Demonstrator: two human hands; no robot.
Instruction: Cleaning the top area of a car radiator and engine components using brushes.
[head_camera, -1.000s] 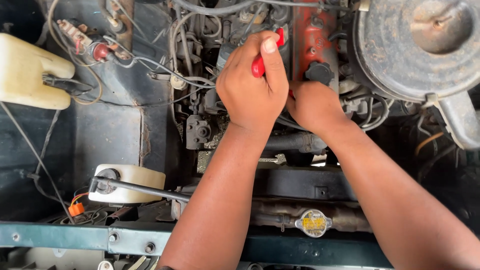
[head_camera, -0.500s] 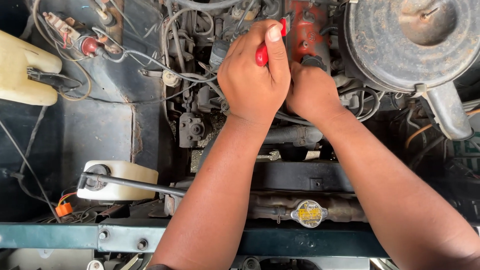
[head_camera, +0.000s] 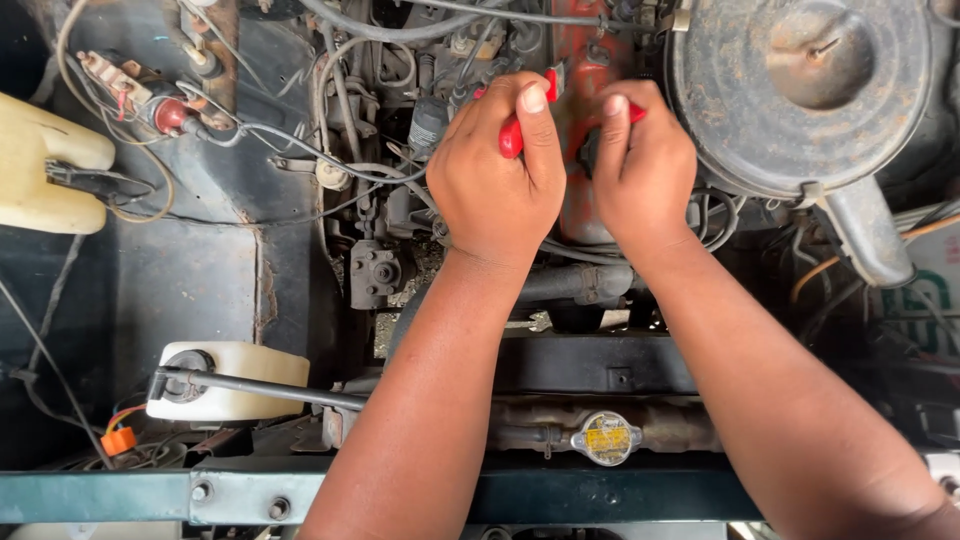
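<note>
The left hand (head_camera: 497, 190) was curled tight around a red tool handle (head_camera: 512, 138), thumb laid along it. Just beside it, the right hand (head_camera: 642, 170) was also closed, pinching a second bit of red handle (head_camera: 636, 113). Both hovered over the red engine cover (head_camera: 585, 60), between the tangled hoses (head_camera: 350, 150) and the round air cleaner (head_camera: 800, 90).

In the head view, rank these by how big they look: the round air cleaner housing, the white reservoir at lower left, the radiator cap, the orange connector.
Largest to smallest as they look:
1. Round air cleaner housing
2. White reservoir
3. Radiator cap
4. Orange connector

The gaps are plain; differing depth makes true sizes unsure.
</note>
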